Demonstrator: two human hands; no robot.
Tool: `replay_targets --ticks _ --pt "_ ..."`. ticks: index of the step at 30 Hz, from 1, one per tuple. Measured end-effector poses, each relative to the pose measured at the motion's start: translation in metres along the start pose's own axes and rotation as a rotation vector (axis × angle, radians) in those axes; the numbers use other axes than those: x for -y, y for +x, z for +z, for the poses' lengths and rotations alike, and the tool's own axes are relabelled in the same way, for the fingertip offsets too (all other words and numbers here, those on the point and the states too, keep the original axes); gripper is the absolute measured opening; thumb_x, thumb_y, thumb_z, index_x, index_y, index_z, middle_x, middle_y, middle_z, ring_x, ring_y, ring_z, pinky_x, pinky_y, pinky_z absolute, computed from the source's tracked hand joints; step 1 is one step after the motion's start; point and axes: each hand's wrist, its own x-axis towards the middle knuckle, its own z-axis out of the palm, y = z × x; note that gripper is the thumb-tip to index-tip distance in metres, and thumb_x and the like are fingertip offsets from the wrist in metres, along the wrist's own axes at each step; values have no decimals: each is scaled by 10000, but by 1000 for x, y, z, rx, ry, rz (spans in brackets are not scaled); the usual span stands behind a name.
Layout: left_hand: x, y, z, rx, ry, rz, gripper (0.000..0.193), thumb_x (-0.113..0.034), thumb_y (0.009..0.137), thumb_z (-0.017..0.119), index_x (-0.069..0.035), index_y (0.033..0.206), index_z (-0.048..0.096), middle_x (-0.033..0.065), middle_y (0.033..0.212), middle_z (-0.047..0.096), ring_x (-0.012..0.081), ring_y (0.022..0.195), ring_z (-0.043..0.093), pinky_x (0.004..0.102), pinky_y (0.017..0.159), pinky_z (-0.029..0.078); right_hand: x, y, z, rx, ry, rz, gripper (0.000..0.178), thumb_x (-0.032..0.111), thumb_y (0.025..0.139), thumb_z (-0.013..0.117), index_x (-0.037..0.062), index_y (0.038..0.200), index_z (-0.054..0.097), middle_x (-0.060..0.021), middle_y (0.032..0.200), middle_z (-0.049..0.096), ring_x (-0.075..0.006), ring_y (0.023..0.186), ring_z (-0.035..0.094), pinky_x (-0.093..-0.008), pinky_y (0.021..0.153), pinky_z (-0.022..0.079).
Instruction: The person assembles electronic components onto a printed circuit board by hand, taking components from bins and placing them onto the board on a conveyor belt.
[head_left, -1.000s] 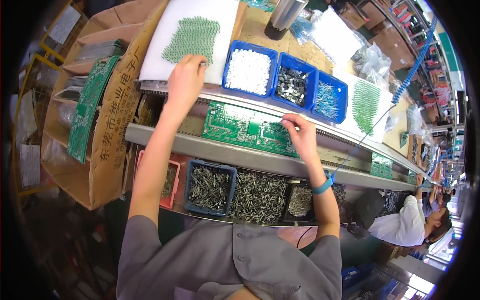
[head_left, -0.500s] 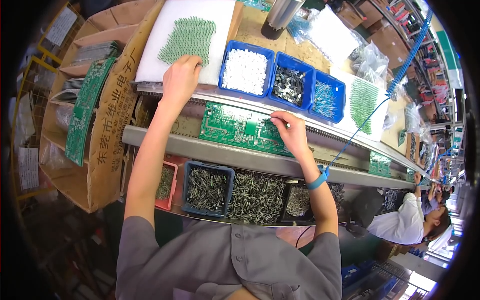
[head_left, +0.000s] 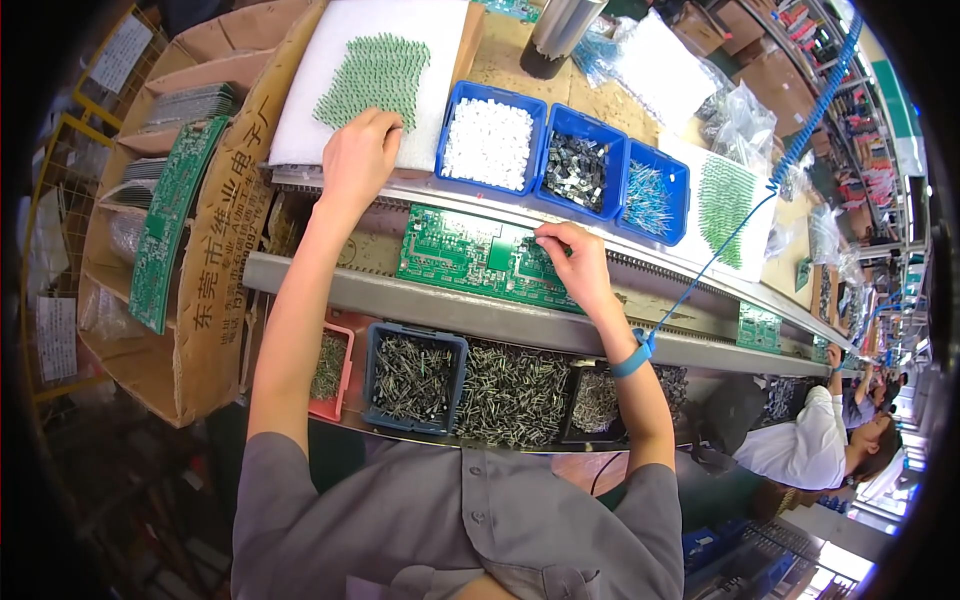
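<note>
My left hand (head_left: 360, 152) rests at the lower edge of a patch of small green parts (head_left: 375, 75) standing in rows on a white foam sheet (head_left: 310, 110). Its fingers are curled together, and their tips are hidden behind the hand. Over the right half of a green circuit board (head_left: 450, 250), my right hand (head_left: 575, 255) has thumb and forefinger pinched close to the surface; anything between them is too small to make out. The board lies in a metal rail track (head_left: 340, 285). A blue wrist strap (head_left: 632, 358) with a coiled cord is on my right wrist.
Blue bins of white parts (head_left: 490, 143), dark parts (head_left: 575, 168) and blue-leaded parts (head_left: 648, 195) stand beyond the track. Nearer me are bins of metal-leaded parts (head_left: 412, 375). A carton (head_left: 210, 260) holds boards at left. A co-worker (head_left: 810, 440) sits at right.
My right hand has shifted very slightly left over the board. My left hand stays at the green parts, almost still.
</note>
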Motion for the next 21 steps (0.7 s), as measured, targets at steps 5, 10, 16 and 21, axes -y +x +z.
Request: replay_targets --ticks 5,10,16,21 --pt "-17 -11 -8 -48 -204 -38 98 -44 799 653 -6 890 647 100 809 630 204 639 597 315 598 469 2 3 -2 45 -43 -43 82 11 803 648 13 880 677 -130 795 648 -299 702 621 -353 625 484" --pt "-50 -34 -14 110 -449 -73 71 -37 799 656 11 850 650 118 787 643 202 655 610 305 601 479 6 5 -3 80 -58 -49 86 9 793 649 13 875 676 -136 768 631 -311 699 614 -369 627 481" --pt "-77 -64 -4 353 -614 -104 78 -43 772 656 27 806 655 142 757 645 238 649 644 326 613 509 7 6 -2 91 -66 -48 87 4 783 649 11 865 676 -138 770 631 -316 712 616 -372 639 484" --pt "-81 -83 16 484 -656 -52 87 -50 786 670 18 839 662 101 742 627 168 619 603 288 576 482 -4 5 6 75 -152 -153 110 -10 775 645 14 875 686 -128 792 635 -303 724 618 -369 649 492"
